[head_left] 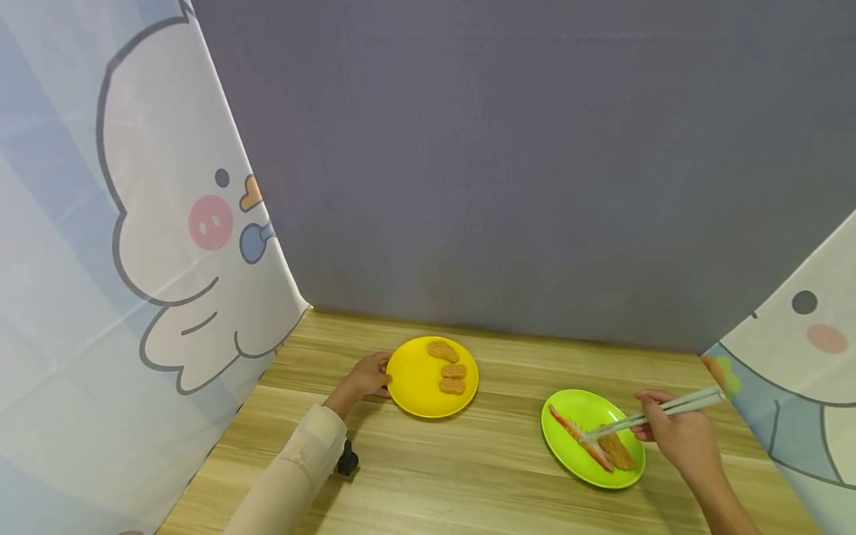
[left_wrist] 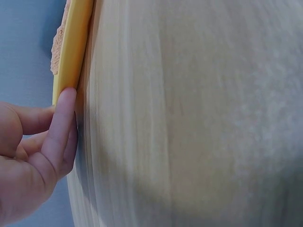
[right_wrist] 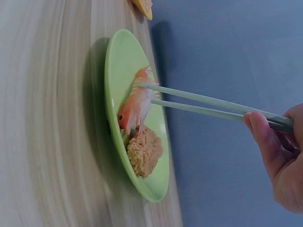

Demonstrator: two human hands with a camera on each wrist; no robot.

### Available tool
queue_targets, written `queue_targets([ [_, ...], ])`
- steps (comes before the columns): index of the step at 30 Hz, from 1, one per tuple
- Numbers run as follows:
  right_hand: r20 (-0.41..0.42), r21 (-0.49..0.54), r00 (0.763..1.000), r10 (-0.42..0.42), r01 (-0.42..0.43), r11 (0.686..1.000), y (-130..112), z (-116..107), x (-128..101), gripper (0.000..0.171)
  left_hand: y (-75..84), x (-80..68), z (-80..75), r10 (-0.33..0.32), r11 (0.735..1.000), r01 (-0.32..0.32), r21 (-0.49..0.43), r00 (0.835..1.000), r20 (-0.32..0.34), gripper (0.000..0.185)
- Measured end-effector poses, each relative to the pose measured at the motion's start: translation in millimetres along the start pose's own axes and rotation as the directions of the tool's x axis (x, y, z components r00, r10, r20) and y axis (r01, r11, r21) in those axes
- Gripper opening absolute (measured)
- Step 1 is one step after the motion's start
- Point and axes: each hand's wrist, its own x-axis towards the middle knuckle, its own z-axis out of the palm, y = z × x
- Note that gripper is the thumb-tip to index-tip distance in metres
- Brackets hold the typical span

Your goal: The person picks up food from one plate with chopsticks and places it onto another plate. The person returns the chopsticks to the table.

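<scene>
Lying left of right hand (head_left: 683, 438): shrimp (right_wrist: 136, 106)

Wears long off-white fabric left sleeve (head_left: 284, 475), creased below a paler, smooth cuff (head_left: 324, 426). Shows small black knobby piece (head_left: 348, 459) just beside it, can't tell if attached. Has right hand (head_left: 682, 435) and forearm (head_left: 718, 494) bare.

A grey backdrop (head_left: 501, 178) stands behind a wood-grain table (head_left: 448, 475), between cartoon-printed cloths (head_left: 154, 223).

Shrimp (right_wrist: 137, 108): red-and-white (dark-eyed), lying on the green plate (head_left: 580, 402).
Chopsticks (head_left: 702, 400): pale, slanting, tips at the shrimp.
Yellow plate (head_left: 414, 383): round, glossy, lying left of the green plate.
</scene>
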Motion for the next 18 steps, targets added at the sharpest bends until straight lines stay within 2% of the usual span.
queue_targets([
  [6, 0.046, 0.027, 0.999, 0.026, -0.027, 0.999, 1.6, 2.7, -0.8, 0.040, 0.0, 0.3, 0.6, 0.000, 1.000, 0.000, -0.009, 1.000, -0.005, 0.055],
  [10, 0.027, 0.046, 0.999, 0.043, -0.044, 0.998, 5.1, 4.2, 0.0, 0.040, 0.3, -0.1, 1.0, 0.003, 1.000, -0.003, -0.019, 1.000, -0.003, 0.055],
  [13, 0.006, 0.103, 0.998, 0.056, -0.056, 0.993, 9.4, 4.1, 1.2, 0.037, 1.1, -0.9, 0.8, 0.001, 1.000, -0.001, -0.015, 1.000, -0.002, 0.056],
  [16, -0.019, 0.186, 0.998, 0.064, -0.060, 0.981, 15.0, 3.4, 2.2, 0.025, 1.9, -1.3, 0.3, -0.004, 1.000, 0.004, -0.011, 1.000, -0.002, 0.056],
  [18, -0.031, 0.232, 0.997, 0.070, -0.061, 0.971, 18.6, 2.7, 2.7, 0.026, 1.9, -1.2, 0.1, -0.003, 1.000, 0.003, -0.007, 1.000, -0.003, 0.056],
])
